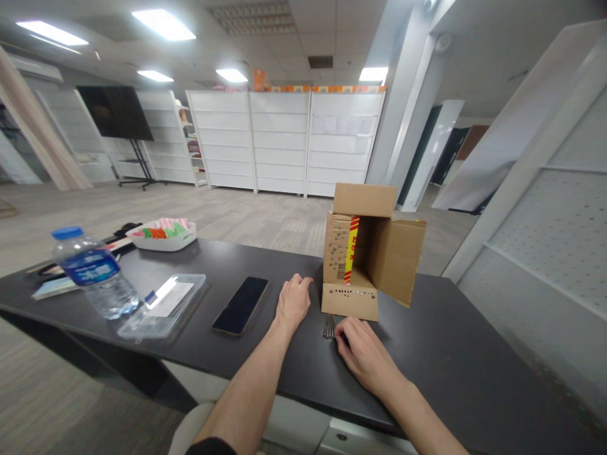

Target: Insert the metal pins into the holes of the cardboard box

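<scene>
At the frame's lower centre, slim grey metal rods (329, 326) lie lengthwise up-frame, just left of the curled right hand (364, 351), nearer than the curled left hand (293, 303); whether either grips anything, I cannot tell.

The cardboard box (396, 259) is plain brown, with dark dots scattered over its side and lined across its lower flap, and a yellow strip (351, 249) printed in red; the metal pieces (329, 326) are grey. The bench (436, 354) and the phone's screen (241, 306) are black. The clear bottle (95, 272) has a blue cap and blue-and-white label, and the white basket (165, 244) shows pink-and-white, green and orange-red contents (165, 230).
</scene>
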Action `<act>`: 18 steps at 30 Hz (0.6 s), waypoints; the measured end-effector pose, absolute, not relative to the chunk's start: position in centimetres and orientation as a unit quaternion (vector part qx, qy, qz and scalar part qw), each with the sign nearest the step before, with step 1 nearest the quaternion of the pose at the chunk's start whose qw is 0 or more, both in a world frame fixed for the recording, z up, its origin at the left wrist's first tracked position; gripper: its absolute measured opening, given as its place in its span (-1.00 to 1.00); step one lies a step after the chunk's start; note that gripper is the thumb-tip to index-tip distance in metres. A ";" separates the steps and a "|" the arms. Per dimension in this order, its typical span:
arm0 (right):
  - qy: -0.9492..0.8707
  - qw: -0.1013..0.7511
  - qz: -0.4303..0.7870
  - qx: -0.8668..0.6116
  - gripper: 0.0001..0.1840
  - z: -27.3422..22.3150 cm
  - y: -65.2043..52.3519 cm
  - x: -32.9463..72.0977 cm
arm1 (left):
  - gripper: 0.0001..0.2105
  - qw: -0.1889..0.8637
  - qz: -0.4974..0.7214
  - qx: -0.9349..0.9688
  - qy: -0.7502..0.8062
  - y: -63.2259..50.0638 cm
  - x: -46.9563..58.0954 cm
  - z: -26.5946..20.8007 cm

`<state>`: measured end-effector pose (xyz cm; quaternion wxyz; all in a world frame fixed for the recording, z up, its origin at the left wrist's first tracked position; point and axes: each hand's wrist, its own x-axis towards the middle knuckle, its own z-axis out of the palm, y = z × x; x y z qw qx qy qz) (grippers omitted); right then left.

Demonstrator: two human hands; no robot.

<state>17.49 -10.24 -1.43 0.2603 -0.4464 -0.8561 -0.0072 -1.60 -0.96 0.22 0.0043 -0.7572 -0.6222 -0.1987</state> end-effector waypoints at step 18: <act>-0.857 0.249 0.000 -0.451 -0.85 -0.9 -10.5 17.4 | -0.61 0.017 -0.205 -0.762 -0.613 -0.7 -1.7 -0.2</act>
